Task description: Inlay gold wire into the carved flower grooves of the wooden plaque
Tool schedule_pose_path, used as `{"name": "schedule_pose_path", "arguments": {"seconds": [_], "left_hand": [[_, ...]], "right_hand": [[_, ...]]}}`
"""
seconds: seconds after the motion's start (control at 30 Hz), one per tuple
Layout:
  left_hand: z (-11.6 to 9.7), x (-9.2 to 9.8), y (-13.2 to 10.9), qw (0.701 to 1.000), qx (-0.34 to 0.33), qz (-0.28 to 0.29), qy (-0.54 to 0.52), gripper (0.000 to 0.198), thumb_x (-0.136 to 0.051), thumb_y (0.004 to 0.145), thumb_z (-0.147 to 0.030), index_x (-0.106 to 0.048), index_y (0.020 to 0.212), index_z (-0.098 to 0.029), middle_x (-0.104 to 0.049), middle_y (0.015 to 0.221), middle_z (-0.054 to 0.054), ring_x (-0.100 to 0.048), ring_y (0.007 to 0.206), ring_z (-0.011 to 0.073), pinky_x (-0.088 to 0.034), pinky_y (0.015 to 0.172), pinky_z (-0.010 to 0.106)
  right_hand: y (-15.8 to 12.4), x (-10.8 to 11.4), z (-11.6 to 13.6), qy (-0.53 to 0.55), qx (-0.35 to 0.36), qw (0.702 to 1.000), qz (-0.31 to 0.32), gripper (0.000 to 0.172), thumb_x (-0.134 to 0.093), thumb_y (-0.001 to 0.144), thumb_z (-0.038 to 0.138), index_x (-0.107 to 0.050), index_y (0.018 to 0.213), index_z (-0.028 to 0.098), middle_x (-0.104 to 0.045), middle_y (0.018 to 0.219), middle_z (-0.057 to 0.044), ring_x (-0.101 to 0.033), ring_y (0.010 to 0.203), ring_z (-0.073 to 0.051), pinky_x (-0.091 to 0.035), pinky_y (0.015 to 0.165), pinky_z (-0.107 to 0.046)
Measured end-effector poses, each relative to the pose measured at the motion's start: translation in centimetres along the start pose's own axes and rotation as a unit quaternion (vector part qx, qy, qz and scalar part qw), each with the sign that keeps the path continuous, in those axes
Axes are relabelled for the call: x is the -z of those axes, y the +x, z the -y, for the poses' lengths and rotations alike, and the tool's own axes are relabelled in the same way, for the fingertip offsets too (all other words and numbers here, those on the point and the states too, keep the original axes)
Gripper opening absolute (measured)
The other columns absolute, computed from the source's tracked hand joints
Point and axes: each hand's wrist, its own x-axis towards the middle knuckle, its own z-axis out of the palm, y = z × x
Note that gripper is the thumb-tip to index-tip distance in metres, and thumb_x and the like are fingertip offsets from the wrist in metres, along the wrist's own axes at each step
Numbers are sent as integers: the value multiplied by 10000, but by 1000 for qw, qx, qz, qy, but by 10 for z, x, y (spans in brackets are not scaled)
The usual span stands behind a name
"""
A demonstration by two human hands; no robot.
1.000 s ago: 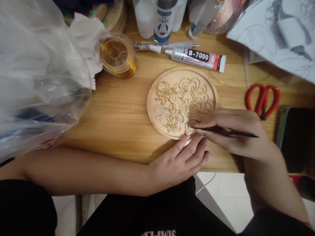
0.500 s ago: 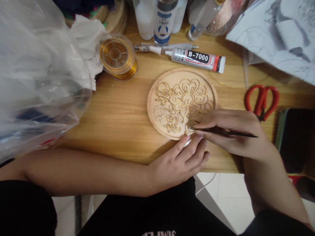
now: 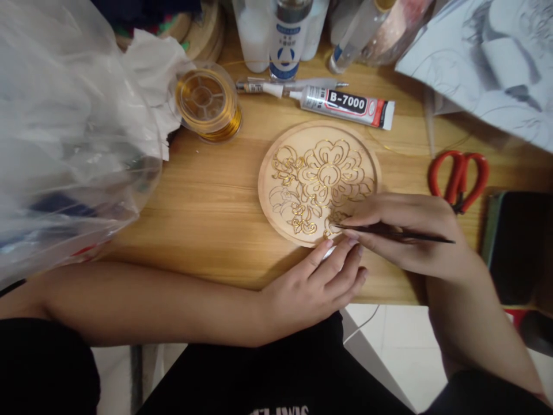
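Observation:
A round wooden plate [image 3: 266, 199] with a raised rim lies on the table, its face covered by a floral design outlined in gold wire [image 3: 330, 174]. At lower left of the design, some lines look thin and dark, without wire. My right hand [image 3: 410, 233] pinches slim dark tweezers [image 3: 401, 234], their tip on the lower right of the design; that hand hides part of the plate. My left hand [image 3: 311, 282] lies with fingers stretched out at the plate's near edge. A small white thing [image 3: 329, 252] shows under its fingers, mostly hidden.
A spool of gold wire [image 3: 207, 104], a B-7000 glue tube [image 3: 345, 105] and a pen [image 3: 254, 86] lie beyond the plate. Red-handled cutters [image 3: 458, 178] and a dark phone-like object [image 3: 518, 248] are right. Bottles [image 3: 287, 40] stand behind; a plastic bag [image 3: 73, 144] fills the left.
Hardly anything differs. The tweezers' back end sits very slightly lower, while both hands and the plate keep their places.

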Motion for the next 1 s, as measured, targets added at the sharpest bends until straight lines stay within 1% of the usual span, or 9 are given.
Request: {"name": "schedule_pose_path", "arguments": {"seconds": [0.17, 0.23, 0.43, 0.63, 0.7, 0.83, 0.9, 1.0], "left_hand": [[0, 0, 0, 1000, 0, -5, -4, 377, -415, 984, -290, -506, 1327, -164, -528, 1376, 84, -486, 1295, 266, -382, 1101, 426], [0, 0, 0, 1000, 0, -7, -4, 376, -412, 984, -286, -506, 1328, -165, -528, 1378, 83, -489, 1293, 265, -385, 1099, 425], [0, 1, 0, 1000, 0, -4, -2, 374, -409, 984, -276, -512, 1326, -164, -526, 1382, 84, -477, 1306, 278, -388, 1098, 426], [0, 0, 0, 1000, 4, -9, -4, 372, -415, 984, -277, -515, 1324, -163, -533, 1374, 83, -483, 1301, 272, -392, 1096, 423], [0, 0, 0, 1000, 3, -9, -5, 372, -412, 983, -273, -517, 1322, -161, -535, 1372, 84, -486, 1298, 274, -395, 1096, 423], [0, 0, 0, 1000, 2, -8, -5, 374, -414, 982, -273, -516, 1326, -166, -539, 1369, 76, -486, 1298, 277, -399, 1094, 427], [0, 0, 1, 1000, 4, -7, -4, 376, -415, 982, -278, -515, 1328, -170, -542, 1366, 69, -486, 1299, 274, -406, 1090, 420], [0, 1, 1, 1000, 4, -5, -1, 377, -418, 981, -284, -515, 1327, -171, -538, 1371, 66, -480, 1305, 274, -410, 1089, 411]], "right_hand": [[1, -1, -1, -8, 18, 1000, 3, 87, -655, 837, 156, -630, 915, 186, -703, 801, -21, -682, 800, -145, -519, 680, -252], [1, -1, -1, -10, 20, 1000, -2, 88, -657, 836, 154, -631, 915, 183, -703, 805, -21, -680, 793, -139, -517, 682, -245], [0, -1, -2, -1, 17, 1000, -11, 94, -665, 820, 129, -637, 896, 176, -695, 782, -14, -663, 739, -115, -495, 620, -213], [1, -2, -1, -9, 22, 1000, -11, 98, -663, 821, 121, -633, 900, 170, -694, 779, -27, -676, 772, -142, -513, 681, -247], [1, -3, 0, -14, 18, 1000, -13, 107, -665, 816, 111, -628, 895, 172, -686, 760, -25, -667, 748, -138, -505, 646, -242], [0, -3, 1, -22, 3, 1000, -13, 105, -668, 808, 99, -622, 877, 164, -667, 729, -14, -594, 616, -95, -468, 560, -219], [0, -3, 1, -24, 4, 1000, -13, 104, -669, 807, 104, -622, 879, 162, -663, 723, -14, -594, 617, -98, -465, 560, -222], [0, -2, 1, -25, 8, 1000, -12, 95, -661, 811, 110, -622, 874, 169, -661, 714, -11, -629, 661, -119, -467, 570, -232]]}}
